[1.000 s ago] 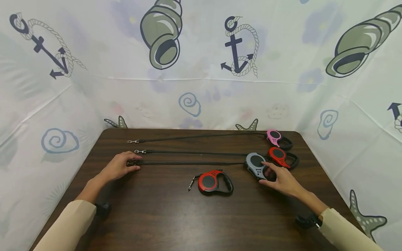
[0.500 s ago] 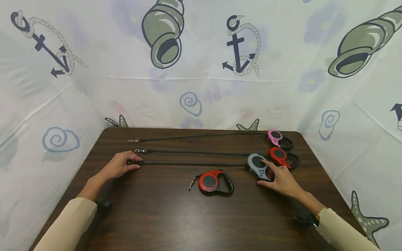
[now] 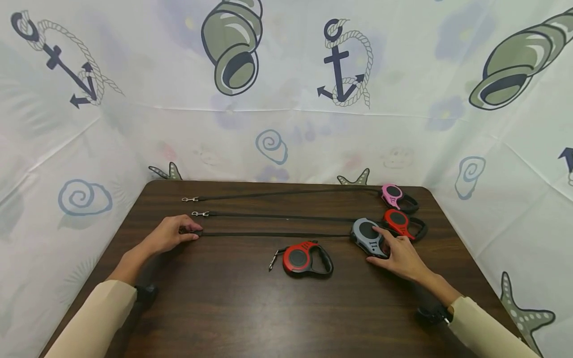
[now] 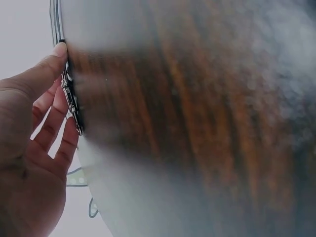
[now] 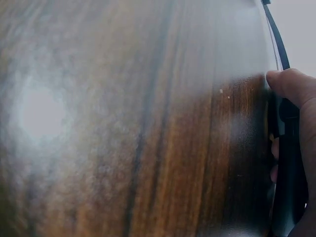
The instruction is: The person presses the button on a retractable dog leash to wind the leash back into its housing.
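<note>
A grey retractable dog leash (image 3: 366,234) lies on the table with its black strap (image 3: 273,234) drawn straight out to the left. My right hand (image 3: 403,254) grips its casing and handle from the right; the black handle (image 5: 290,173) fills the edge of the right wrist view. At the strap's far end, my left hand (image 3: 172,234) pinches the leash end between thumb and fingers. The metal clip (image 4: 70,94) shows beside those fingers in the left wrist view, but the hand hides it in the head view.
Behind lie a pink leash (image 3: 392,193) and a red leash (image 3: 396,219), straps extended left to their clips (image 3: 190,199). In front sits another red leash (image 3: 297,259), strap retracted, clip hanging out. Patterned white cloth (image 3: 286,144) walls the brown table (image 3: 268,308).
My left fingers have come over the clip, which showed in the head view before. The grey leash has shifted very slightly right under my right hand.
</note>
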Motion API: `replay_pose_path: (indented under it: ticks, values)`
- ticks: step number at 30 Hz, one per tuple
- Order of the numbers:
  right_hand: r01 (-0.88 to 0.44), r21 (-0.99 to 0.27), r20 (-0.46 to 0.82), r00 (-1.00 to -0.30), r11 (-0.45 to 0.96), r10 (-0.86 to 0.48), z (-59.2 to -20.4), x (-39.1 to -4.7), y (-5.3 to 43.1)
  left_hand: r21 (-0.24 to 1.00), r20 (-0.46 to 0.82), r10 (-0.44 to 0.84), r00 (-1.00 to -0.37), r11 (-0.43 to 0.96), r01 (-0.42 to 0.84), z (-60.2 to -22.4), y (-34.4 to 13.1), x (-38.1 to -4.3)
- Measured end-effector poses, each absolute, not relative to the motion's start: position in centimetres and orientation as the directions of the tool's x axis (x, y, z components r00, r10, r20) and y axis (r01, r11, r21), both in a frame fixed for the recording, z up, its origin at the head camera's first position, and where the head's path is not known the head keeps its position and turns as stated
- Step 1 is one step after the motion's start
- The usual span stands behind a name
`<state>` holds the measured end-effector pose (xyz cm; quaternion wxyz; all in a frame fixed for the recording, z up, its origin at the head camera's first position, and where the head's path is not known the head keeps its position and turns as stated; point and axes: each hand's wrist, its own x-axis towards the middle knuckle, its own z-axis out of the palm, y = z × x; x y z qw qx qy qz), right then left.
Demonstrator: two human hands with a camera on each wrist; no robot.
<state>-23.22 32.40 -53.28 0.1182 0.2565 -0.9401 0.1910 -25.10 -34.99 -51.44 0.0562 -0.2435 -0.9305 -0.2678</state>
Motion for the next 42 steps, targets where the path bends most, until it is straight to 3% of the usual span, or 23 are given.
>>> replay_pose_path:
  ticks: [11, 22, 42]
  values:
    - [-0.523, -0.321, 0.322, -0.844, 0.789, -0.429, -53.0, -22.9, 32.7, 0.435, 0.267, 0.458, -0.848, 0.728, 0.53, -51.5, -34.9, -25.3]
    - [-0.441, -0.387, 0.225, -0.897, 0.81, -0.381, -51.7, -22.5, 32.7, 0.401, 0.341, 0.472, -0.813, 0.709, 0.58, -51.4, -35.4, -25.4]
    - [-0.529, -0.505, 0.4, -0.844, 0.682, -0.357, -48.6, -24.3, 32.9, 0.452, 0.321, 0.431, -0.843, 0.713, 0.536, -50.1, -35.7, -25.1]
